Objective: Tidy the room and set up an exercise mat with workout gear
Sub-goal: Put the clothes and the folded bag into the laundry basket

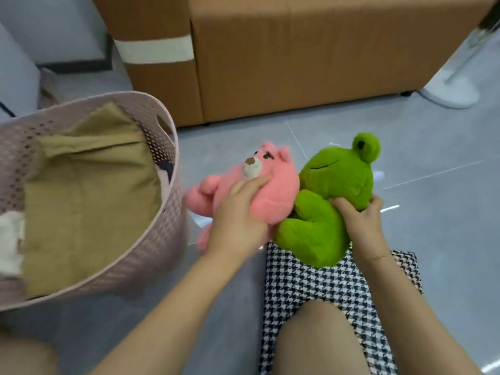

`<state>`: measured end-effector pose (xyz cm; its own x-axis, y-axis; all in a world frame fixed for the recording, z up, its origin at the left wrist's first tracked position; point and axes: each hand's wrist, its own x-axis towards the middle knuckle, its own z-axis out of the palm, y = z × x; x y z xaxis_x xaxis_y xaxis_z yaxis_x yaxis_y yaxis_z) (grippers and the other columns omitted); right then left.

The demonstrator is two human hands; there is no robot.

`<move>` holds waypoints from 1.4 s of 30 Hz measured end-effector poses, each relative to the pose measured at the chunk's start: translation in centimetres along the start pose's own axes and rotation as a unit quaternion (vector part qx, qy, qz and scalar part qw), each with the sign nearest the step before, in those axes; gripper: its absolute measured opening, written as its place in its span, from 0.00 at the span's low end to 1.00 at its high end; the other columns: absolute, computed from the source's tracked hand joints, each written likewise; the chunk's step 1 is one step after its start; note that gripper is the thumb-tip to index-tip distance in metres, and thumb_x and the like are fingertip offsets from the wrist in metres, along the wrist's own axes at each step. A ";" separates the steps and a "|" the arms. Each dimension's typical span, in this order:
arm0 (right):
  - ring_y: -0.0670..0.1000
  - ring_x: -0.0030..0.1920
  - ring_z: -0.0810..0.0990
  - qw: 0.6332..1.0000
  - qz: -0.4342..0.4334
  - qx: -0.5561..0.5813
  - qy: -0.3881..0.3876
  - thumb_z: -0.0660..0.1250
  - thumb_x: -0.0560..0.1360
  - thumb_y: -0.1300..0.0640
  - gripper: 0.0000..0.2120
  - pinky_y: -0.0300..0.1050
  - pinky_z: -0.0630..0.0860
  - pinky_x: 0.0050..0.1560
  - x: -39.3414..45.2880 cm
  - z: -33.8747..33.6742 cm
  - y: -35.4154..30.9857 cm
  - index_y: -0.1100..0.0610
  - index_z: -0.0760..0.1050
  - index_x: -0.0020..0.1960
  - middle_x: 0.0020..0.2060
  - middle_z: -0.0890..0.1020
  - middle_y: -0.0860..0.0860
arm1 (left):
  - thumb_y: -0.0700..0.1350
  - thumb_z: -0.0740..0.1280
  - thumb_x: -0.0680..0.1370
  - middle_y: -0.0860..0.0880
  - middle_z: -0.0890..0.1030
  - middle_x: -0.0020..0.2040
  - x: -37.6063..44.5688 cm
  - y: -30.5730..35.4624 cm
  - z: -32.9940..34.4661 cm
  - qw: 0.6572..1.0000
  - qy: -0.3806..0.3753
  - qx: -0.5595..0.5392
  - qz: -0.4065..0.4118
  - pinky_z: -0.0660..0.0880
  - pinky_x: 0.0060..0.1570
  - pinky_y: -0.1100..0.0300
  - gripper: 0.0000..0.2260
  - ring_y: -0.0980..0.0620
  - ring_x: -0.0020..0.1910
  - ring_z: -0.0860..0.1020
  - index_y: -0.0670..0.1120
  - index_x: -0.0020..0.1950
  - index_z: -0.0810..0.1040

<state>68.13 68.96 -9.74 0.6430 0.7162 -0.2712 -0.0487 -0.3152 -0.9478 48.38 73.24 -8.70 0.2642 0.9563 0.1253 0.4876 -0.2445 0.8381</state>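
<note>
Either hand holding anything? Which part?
Left hand grips the pink bear around its chest, below the snout. Right hand grips the green frog at its neck, between head and body.

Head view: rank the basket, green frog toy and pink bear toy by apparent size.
1. Basket, largest.
2. Green frog toy and pink bear toy: look about alike, and the left hand covers part of the bear, so unranked.

I am observing a pink plush bear and a green plush frog lying pressed together, face-up, beside a perforated pink basket.
</note>
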 end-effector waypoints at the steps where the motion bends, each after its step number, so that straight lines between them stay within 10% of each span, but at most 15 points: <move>1: 0.52 0.51 0.78 0.999 0.003 0.048 0.000 0.70 0.73 0.61 0.28 0.49 0.77 0.50 -2.0 0.0 -0.9 0.56 0.59 0.66 0.55 0.76 0.53 | 0.36 0.69 0.64 0.55 0.73 0.55 -0.6 1.4 -2.0 1.000 0.023 0.002 0.012 0.61 0.53 0.79 0.31 0.63 0.53 0.69 0.54 0.66 0.75; 12: 0.52 0.47 0.83 0.968 -0.105 0.165 -0.156 0.62 0.76 0.56 0.19 0.49 0.81 0.39 -10.1 3.5 -12.7 0.55 0.69 0.67 0.53 0.81 0.54 | 0.35 0.74 0.64 0.56 0.73 0.54 -5.3 9.6 -20.5 0.986 0.165 -0.025 0.003 0.64 0.43 0.83 0.33 0.67 0.45 0.71 0.55 0.66 0.74; 17: 0.55 0.53 0.82 0.948 -0.063 0.119 -0.288 0.71 0.70 0.53 0.28 0.54 0.80 0.48 -12.5 12.6 -15.4 0.52 0.65 0.66 0.57 0.79 0.54 | 0.36 0.71 0.65 0.50 0.72 0.66 -5.7 11.3 -26.7 0.959 0.258 0.102 0.049 0.64 0.67 0.62 0.31 0.53 0.64 0.70 0.55 0.66 0.75; 23: 0.51 0.52 0.79 0.916 -0.097 -0.009 -0.389 0.69 0.74 0.61 0.24 0.47 0.79 0.48 -14.6 20.3 -15.0 0.51 0.60 0.64 0.55 0.76 0.53 | 0.44 0.64 0.70 0.44 0.71 0.67 -4.8 1.4 -28.8 0.940 0.176 0.272 -0.104 0.70 0.58 0.56 0.22 0.42 0.62 0.73 0.54 0.65 0.73; 27: 0.55 0.59 0.77 0.902 -0.041 -0.063 -0.425 0.69 0.72 0.55 0.33 0.55 0.76 0.59 -13.9 23.1 -12.6 0.48 0.57 0.72 0.62 0.75 0.53 | 0.41 0.63 0.72 0.43 0.77 0.62 -6.2 -5.2 -26.0 0.955 -0.024 0.214 -0.204 0.71 0.58 0.57 0.15 0.44 0.62 0.75 0.49 0.59 0.76; 31: 0.61 0.63 0.73 0.777 -0.187 -0.479 -0.363 0.56 0.81 0.55 0.23 0.49 0.69 0.61 -12.9 25.4 -10.6 0.59 0.59 0.74 0.66 0.72 0.61 | 0.38 0.63 0.74 0.45 0.73 0.65 -8.0 -6.6 -26.6 0.951 0.018 0.248 -0.184 0.65 0.64 0.55 0.22 0.44 0.64 0.72 0.48 0.69 0.72; 34: 0.61 0.57 0.77 0.728 -0.287 -0.571 -0.249 0.54 0.80 0.57 0.14 0.49 0.72 0.51 -13.2 26.1 -11.4 0.64 0.72 0.58 0.58 0.77 0.62 | 0.43 0.65 0.73 0.50 0.67 0.71 -7.6 -6.9 -29.4 0.903 0.038 0.413 -0.115 0.61 0.67 0.51 0.24 0.47 0.69 0.64 0.55 0.69 0.70; 39: 0.59 0.69 0.68 0.789 -0.155 -0.468 -0.366 0.63 0.66 0.28 0.45 0.52 0.67 0.67 -15.2 26.6 -10.8 0.53 0.58 0.74 0.73 0.63 0.56 | 0.67 0.68 0.66 0.49 0.40 0.78 -6.3 -10.1 -30.8 0.844 -0.143 0.469 -0.217 0.46 0.69 0.34 0.46 0.36 0.75 0.48 0.64 0.76 0.45; 42: 0.62 0.70 0.66 0.751 -0.166 -0.508 -0.388 0.71 0.66 0.37 0.50 0.52 0.67 0.68 -15.6 27.1 -8.7 0.48 0.47 0.77 0.76 0.47 0.56 | 0.70 0.66 0.66 0.41 0.53 0.75 -6.0 -11.9 -30.0 0.822 -0.105 0.495 -0.260 0.61 0.65 0.40 0.48 0.34 0.68 0.63 0.64 0.75 0.40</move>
<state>37.76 77.41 -1.84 -0.1674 0.8829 -0.4387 0.8779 -0.0690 -0.4739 16.05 75.22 -3.52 -0.1078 0.9493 -0.2953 0.9910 0.0790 -0.1079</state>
